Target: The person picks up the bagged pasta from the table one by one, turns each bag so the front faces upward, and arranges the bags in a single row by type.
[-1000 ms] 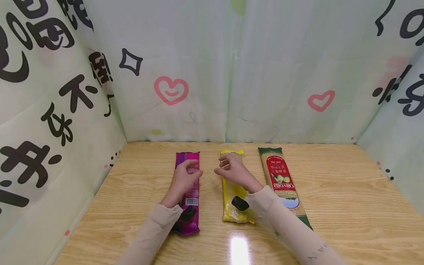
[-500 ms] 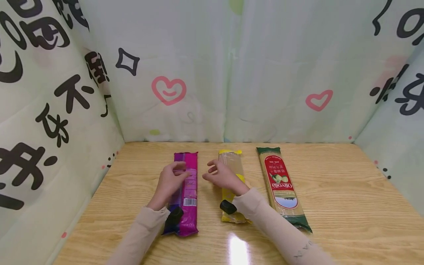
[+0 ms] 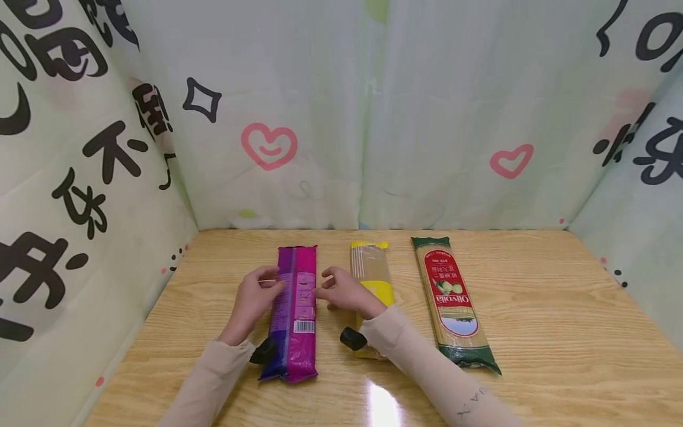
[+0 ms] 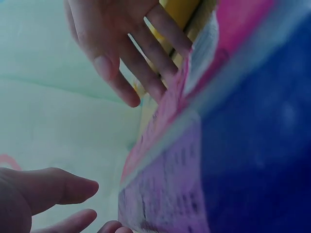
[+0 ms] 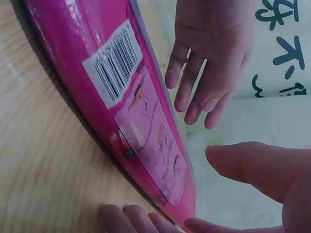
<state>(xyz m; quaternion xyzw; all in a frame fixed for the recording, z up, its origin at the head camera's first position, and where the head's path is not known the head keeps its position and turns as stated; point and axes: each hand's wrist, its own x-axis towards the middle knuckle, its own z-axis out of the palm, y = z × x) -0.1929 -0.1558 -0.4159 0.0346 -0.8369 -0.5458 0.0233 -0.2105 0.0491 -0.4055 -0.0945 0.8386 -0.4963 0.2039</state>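
A long pink and purple plastic packet (image 3: 303, 350) with a barcode lies flat on the table, between both hands. My left hand (image 3: 253, 299) is at its left side, fingers loosely bent, fingertips at or just over the edge. On the other side, my right hand (image 3: 347, 292) has its thumb and fingers apart beside the pink edge. Whether either hand touches the packet is hard to tell. The right wrist view shows the packet's barcode (image 5: 115, 63) and the left hand (image 5: 214, 53) across from it. Nothing is gripped by either hand.
Right of the hands lies a yellow packet (image 3: 370, 261) with pale sticks showing through, partly hidden by the right hand and sleeve. Further right is a green-ended spaghetti packet (image 3: 459, 323) with a red label. Printed curtains (image 3: 373, 118) enclose the wooden table (image 3: 560, 332).
Both hands have moved left and a little down. The right hand has left its place over the yellow packet and is beside the pink one; the left has shifted from over it to its left edge.
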